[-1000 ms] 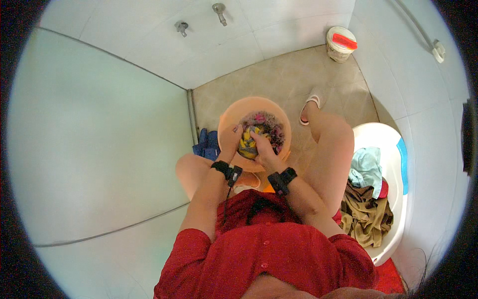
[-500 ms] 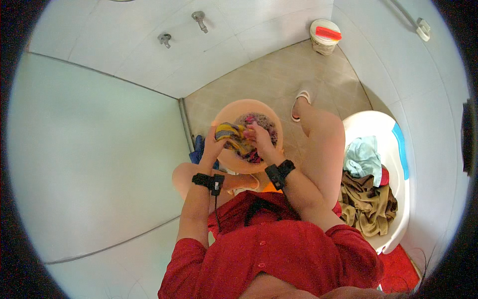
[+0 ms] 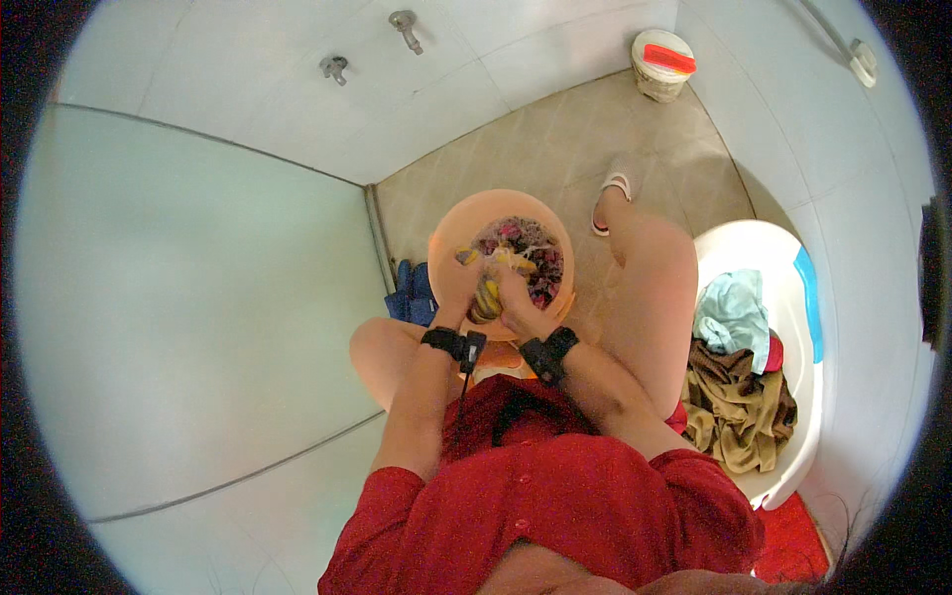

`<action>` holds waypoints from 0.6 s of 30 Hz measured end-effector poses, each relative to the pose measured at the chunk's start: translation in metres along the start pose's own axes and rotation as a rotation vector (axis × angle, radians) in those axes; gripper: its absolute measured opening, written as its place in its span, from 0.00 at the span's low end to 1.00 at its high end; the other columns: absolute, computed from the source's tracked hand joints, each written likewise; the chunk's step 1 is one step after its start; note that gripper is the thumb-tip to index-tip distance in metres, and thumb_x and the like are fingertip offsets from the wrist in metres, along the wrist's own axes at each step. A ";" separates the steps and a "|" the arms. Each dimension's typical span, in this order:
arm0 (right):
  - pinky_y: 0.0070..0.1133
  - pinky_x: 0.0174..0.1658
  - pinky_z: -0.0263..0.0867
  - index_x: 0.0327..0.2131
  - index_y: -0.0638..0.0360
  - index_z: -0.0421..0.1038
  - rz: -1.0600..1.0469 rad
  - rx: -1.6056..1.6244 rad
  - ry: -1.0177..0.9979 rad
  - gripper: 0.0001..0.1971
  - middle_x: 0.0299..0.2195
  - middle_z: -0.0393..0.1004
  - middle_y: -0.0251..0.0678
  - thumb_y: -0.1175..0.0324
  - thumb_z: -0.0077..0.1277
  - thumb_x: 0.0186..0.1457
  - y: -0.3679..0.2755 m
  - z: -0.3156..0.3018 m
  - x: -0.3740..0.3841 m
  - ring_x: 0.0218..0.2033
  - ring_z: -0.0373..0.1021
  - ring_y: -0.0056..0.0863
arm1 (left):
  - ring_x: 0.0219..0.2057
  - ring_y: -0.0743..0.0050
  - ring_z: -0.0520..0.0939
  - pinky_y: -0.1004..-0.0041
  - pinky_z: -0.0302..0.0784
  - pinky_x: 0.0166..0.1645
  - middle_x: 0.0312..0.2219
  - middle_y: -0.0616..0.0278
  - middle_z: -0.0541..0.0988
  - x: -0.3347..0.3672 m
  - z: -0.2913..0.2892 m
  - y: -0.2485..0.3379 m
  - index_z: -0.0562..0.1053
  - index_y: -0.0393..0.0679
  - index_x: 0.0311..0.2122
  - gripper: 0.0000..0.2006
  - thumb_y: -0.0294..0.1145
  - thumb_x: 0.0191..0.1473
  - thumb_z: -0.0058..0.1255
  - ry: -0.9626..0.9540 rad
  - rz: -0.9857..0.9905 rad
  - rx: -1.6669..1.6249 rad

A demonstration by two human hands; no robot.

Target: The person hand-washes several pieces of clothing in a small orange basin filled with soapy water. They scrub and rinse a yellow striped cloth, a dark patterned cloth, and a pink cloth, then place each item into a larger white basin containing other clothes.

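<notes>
A peach-coloured basin (image 3: 459, 220) stands on the floor between my legs. In it lie dark clothes with pink patches (image 3: 544, 281), wet and partly under foamy water. Above the near part of the basin, my left hand (image 3: 456, 285) and my right hand (image 3: 516, 298) are close together, both closed on a yellow and grey striped cloth (image 3: 487, 300). The cloth is bunched between them, and its exact kind does not show. Parts of the fingers are hidden behind the cloth and the backs of my hands.
At my right, a white tub (image 3: 786, 482) holds a light blue cloth (image 3: 732, 312) and brown clothes (image 3: 746, 402). Blue slippers (image 3: 410, 296) lie left of the basin, beside a frosted glass panel (image 3: 218, 317). A lidded bucket (image 3: 662, 79) stands in the far corner; taps (image 3: 406, 32) project from the wall.
My hands have drawn together and slightly nearer to me, bunching the striped cloth. My right fingers, raised beside it before, are now closed on it. The view has shifted slightly.
</notes>
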State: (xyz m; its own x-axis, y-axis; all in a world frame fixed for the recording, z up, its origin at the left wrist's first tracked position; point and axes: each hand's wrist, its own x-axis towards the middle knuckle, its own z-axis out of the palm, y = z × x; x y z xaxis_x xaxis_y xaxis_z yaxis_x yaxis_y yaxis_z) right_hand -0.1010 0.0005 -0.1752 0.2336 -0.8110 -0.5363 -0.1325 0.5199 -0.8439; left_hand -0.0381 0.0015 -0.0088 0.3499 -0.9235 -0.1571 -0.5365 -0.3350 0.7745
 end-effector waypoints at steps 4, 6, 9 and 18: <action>0.29 0.33 0.65 0.38 0.62 0.73 0.195 0.698 -0.006 0.19 0.30 0.75 0.40 0.56 0.40 0.60 -0.013 -0.018 -0.004 0.30 0.71 0.30 | 0.28 0.59 0.79 0.64 0.73 0.36 0.28 0.51 0.78 -0.007 0.013 -0.008 0.73 0.37 0.34 0.16 0.41 0.50 0.57 0.000 0.260 0.118; 0.28 0.33 0.65 0.40 0.62 0.67 0.251 0.769 -0.090 0.18 0.28 0.69 0.29 0.56 0.36 0.65 -0.015 -0.033 -0.002 0.29 0.66 0.25 | 0.26 0.58 0.79 0.63 0.72 0.35 0.24 0.51 0.78 -0.015 0.021 -0.013 0.72 0.36 0.32 0.16 0.42 0.51 0.55 -0.052 0.592 0.003; 0.26 0.37 0.65 0.41 0.62 0.67 0.137 0.815 0.043 0.22 0.33 0.70 0.32 0.52 0.34 0.65 -0.011 -0.027 -0.006 0.36 0.67 0.23 | 0.26 0.54 0.78 0.62 0.71 0.34 0.22 0.48 0.76 -0.007 0.022 -0.021 0.73 0.35 0.31 0.17 0.43 0.52 0.52 -0.255 -0.017 0.187; 0.28 0.37 0.66 0.44 0.61 0.66 0.177 1.017 0.011 0.19 0.37 0.70 0.38 0.54 0.41 0.61 -0.023 -0.036 -0.028 0.38 0.68 0.28 | 0.26 0.56 0.77 0.64 0.70 0.33 0.22 0.51 0.76 -0.031 0.028 -0.004 0.74 0.36 0.30 0.13 0.38 0.52 0.52 -0.095 0.302 -0.019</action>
State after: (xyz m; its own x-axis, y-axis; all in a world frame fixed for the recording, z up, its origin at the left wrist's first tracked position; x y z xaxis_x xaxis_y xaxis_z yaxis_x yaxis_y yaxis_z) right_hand -0.1389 0.0019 -0.1409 0.2808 -0.7007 -0.6559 0.7145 0.6089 -0.3446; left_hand -0.0685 0.0263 -0.0247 0.1032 -0.9943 0.0261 -0.5908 -0.0402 0.8058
